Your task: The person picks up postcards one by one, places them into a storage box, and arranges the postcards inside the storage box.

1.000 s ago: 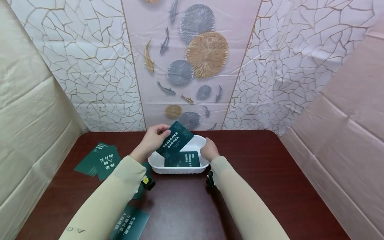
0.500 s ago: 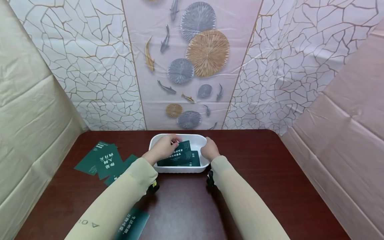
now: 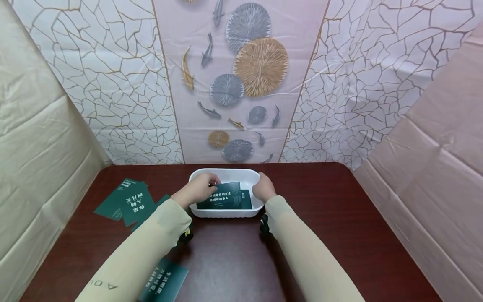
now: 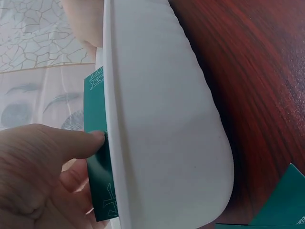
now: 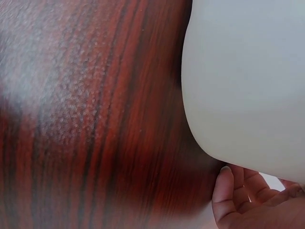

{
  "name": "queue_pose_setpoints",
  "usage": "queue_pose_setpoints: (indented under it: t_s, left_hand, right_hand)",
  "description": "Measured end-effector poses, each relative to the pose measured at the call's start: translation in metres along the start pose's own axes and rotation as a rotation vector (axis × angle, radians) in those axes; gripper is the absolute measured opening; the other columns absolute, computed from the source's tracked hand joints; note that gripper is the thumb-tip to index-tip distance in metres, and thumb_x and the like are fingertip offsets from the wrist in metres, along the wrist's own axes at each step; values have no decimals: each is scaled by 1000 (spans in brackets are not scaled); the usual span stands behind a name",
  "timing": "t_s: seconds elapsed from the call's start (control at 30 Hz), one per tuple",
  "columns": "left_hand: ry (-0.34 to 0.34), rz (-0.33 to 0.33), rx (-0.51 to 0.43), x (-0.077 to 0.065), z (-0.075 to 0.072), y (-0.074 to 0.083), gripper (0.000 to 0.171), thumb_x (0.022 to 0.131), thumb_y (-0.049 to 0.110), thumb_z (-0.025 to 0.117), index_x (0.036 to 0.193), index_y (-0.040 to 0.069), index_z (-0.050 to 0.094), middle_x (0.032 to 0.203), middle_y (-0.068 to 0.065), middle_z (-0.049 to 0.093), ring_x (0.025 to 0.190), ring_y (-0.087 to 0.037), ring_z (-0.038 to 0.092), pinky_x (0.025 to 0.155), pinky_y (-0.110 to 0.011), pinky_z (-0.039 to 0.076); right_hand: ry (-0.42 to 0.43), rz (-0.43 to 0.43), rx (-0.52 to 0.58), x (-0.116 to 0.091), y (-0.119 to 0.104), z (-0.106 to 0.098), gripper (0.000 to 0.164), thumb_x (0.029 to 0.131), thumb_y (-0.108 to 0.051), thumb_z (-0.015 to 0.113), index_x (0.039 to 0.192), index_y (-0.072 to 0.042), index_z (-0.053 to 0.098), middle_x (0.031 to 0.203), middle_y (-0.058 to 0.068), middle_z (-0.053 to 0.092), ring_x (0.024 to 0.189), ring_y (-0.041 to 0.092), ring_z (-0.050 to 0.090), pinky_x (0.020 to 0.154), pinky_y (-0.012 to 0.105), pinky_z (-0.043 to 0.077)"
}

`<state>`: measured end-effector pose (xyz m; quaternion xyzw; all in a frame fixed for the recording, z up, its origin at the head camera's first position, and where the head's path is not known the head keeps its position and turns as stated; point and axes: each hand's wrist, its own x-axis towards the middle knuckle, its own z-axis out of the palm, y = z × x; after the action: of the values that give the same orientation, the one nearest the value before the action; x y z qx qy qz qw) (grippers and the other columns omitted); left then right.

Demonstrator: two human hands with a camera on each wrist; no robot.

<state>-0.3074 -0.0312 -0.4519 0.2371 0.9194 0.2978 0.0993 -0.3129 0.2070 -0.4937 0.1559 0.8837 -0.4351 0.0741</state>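
Note:
A white tray [image 3: 226, 214] sits near the back of the table with green printed cards inside. My left hand [image 3: 198, 189] reaches over its left end and pinches a green card [image 3: 222, 196]. In the left wrist view the thumb lies on that card's face, its fingers partly hidden behind it; the card's upper part stands above the rim. Another green card [image 3: 246, 199] shows from beneath it at the right. My right hand [image 3: 264, 188] grips the tray's right end. In the right wrist view its fingers [image 5: 224, 191] curl at the tray's edge.
Overlapping green cards [image 3: 124, 201] lie on the dark red wood table [image 3: 339, 235] at the left, partly covered by the left sleeve. Nearer the front edge lies another green card [image 3: 166, 281]. Patterned cloth [image 3: 249, 92] hangs behind and at both sides.
My left hand has lowered the tilted card into the tray, over the one there, then shifted slightly left. The right hand has stayed on the tray's right end.

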Motion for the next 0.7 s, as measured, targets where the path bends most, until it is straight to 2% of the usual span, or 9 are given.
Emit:
queue_pose_setpoints:
  t_s: [0.13,0.27,0.37,0.47,0.7]
  left_hand:
    - [-10,16,95,-1,0,3,25,90,0,61,113,7,67,107,-10,64,99,-23,59,84,-41,49]
    - [-22,2,181,-2,3,8,37,84,-5,58,117,10,66,113,-11,62,108,-29,54,93,-44,43]
    - [-41,-56,191,-1,7,9,40,83,-5,57,119,10,64,118,-13,57,114,-33,47,96,-46,38]
    - [-53,-106,189,1,9,9,38,83,-4,58,119,9,63,117,-14,54,112,-34,45,95,-45,38]
    - [-38,-119,181,9,13,10,32,82,-5,59,112,4,62,108,-13,55,103,-29,47,93,-45,39]
  right_hand:
    - [12,-12,-15,0,0,0,66,90,4,54,150,-10,31,140,14,46,120,29,49,96,52,44]
    - [17,-18,-21,-2,0,0,64,91,4,52,149,-10,32,138,14,47,121,29,49,95,51,45]
    - [20,-17,-21,-2,0,0,64,90,5,52,150,-9,32,140,14,46,122,29,49,97,51,43]
    - [23,-11,-24,-2,-1,0,66,90,5,53,150,-9,30,142,14,45,123,28,48,98,51,42]
    - [22,-1,-31,1,0,1,68,91,4,53,152,-10,27,147,14,40,127,29,44,100,51,40]
